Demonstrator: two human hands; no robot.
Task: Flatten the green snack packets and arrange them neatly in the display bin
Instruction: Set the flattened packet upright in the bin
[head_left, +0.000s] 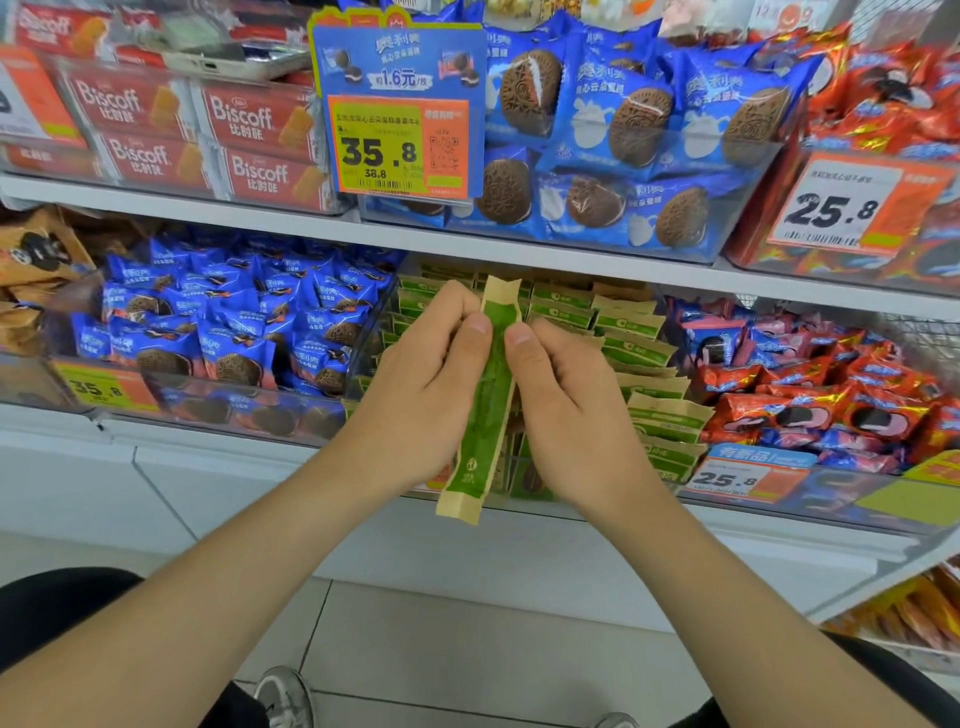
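I hold one long green snack packet with tan ends upright in front of the shelf. My left hand grips its left side and my right hand grips its right side, with both thumbs pressed on the green face near the top. Behind my hands stands the clear display bin on the lower shelf. Several more green and tan packets stand in rows inside it, some leaning. My hands hide the bin's front and middle.
Blue cookie packs fill the bin to the left, red and pink packs the one to the right. The upper shelf edge overhangs the green bin, with price tags hanging from it. White floor and my shoes lie below.
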